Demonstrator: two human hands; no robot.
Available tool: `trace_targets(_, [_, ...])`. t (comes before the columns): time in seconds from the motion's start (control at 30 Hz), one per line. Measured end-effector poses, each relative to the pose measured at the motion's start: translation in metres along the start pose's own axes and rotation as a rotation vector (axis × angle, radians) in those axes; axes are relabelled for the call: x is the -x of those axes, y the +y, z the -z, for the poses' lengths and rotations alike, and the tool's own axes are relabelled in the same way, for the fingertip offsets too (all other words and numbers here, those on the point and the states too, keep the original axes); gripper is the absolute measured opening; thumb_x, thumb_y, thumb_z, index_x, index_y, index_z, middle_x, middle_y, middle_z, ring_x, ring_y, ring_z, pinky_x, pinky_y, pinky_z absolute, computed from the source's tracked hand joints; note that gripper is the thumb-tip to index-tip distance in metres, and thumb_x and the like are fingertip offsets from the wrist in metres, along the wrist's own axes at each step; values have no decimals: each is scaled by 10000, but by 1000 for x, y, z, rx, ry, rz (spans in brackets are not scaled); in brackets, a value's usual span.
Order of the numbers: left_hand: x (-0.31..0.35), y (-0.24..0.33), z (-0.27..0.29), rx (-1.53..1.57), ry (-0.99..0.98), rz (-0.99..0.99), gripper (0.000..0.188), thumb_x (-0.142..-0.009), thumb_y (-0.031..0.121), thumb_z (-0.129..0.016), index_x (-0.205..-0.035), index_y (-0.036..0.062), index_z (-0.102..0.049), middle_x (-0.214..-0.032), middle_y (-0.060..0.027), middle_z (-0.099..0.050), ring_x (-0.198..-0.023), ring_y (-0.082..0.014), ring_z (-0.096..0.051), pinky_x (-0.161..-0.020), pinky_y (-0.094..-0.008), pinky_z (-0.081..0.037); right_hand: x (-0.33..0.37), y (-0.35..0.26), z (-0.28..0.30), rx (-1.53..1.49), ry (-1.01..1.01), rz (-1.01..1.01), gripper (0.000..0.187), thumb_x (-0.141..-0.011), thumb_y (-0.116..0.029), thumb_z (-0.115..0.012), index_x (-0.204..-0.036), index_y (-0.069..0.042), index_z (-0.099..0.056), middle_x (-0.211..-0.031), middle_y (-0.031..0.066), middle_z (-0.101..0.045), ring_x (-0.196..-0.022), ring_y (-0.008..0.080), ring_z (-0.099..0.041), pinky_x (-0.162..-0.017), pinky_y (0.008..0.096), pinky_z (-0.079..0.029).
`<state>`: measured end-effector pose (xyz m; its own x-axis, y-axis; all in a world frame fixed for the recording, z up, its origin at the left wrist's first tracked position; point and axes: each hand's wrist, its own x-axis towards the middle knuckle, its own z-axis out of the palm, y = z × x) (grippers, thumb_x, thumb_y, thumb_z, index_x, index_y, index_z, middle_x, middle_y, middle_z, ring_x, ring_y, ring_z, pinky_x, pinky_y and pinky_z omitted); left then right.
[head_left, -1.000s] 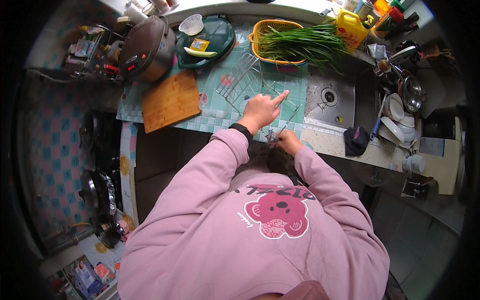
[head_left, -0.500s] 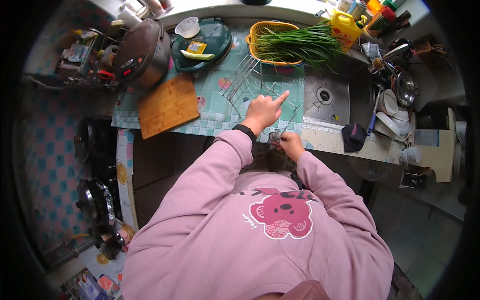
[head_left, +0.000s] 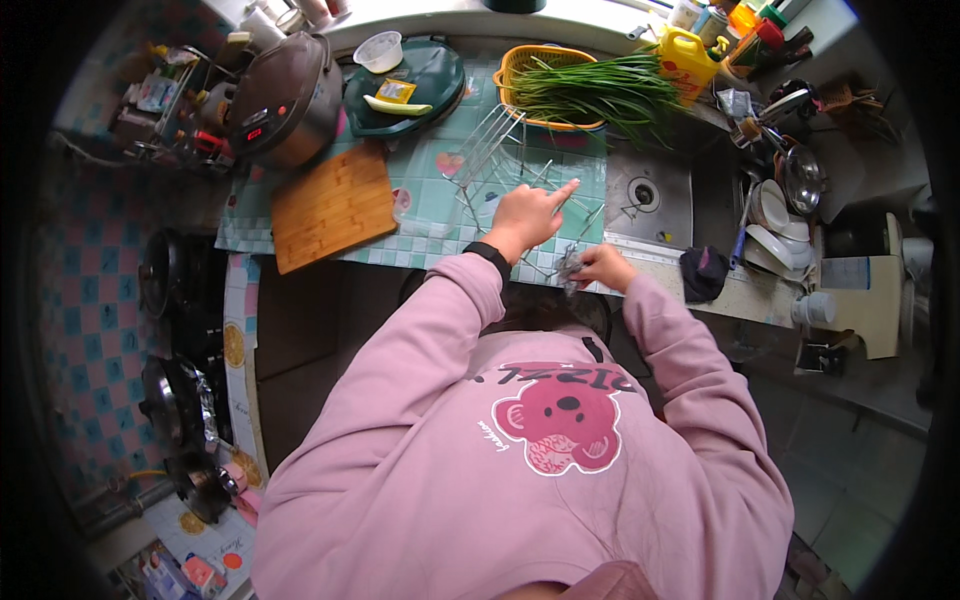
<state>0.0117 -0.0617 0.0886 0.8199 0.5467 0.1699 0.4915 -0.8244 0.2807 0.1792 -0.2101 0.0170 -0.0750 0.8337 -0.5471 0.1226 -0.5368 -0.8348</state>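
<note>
A person in a pink sweatshirt bends over a kitchen bench [head_left: 300, 245] covered with a pale green checked cloth, both hands at a bare wire dish rack [head_left: 505, 165]. The left hand [head_left: 530, 213] lies palm-down on the near part of the rack, forefinger stretched out toward the sink, the other fingers loosely curled; it grips nothing that can be made out. The right hand [head_left: 603, 266], just nearer the person than the rack's near corner, is closed on a small crumpled grey scouring pad [head_left: 571, 268] held against the wires.

The rack's long axis runs from that near corner away toward the yellow plastic basket of green chives [head_left: 560, 85] beyond it. The left hand is the nearer to the rack's middle, and the right works at its edge.

To the rack's left lies a rectangular wooden cutting board [head_left: 332, 205]. Beyond that board a dark green round lid [head_left: 415, 85] carries a small yellow packet [head_left: 396, 91]. To the rack's right is a steel sink [head_left: 650, 195], and behind the sink stands a yellow plastic jug [head_left: 688, 55] among smaller bottles with coloured caps. A dark cloth [head_left: 705, 272] hangs at the bench edge right of the sink.
</note>
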Motion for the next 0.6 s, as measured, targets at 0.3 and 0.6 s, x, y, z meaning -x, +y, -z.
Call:
trace_targets(0.3, [-9, -26, 14, 76, -302, -352, 529, -756, 216, -720, -1260, 341, -617, -814, 8, -672, -876, -255, -597, -720, -377, -529, 9, -40, 104, 58, 550, 106, 127, -837, -67, -707, -792, 36, -647, -687, 37, -627, -601, 104, -592, -549, 279, -491])
trace_targets(0.6, [3, -23, 18, 25, -99, -308, 538, -679, 173, -736, -1185, 178, -555, -1066, -14, -598, -1066, -274, -547, -1014, -476, -363, -60, -30, 66, -172, 409, -64, 310, -796, -27, -747, -1055, 62, -602, -914, 116, -672, -753, 198, -692, -596, 295, -607])
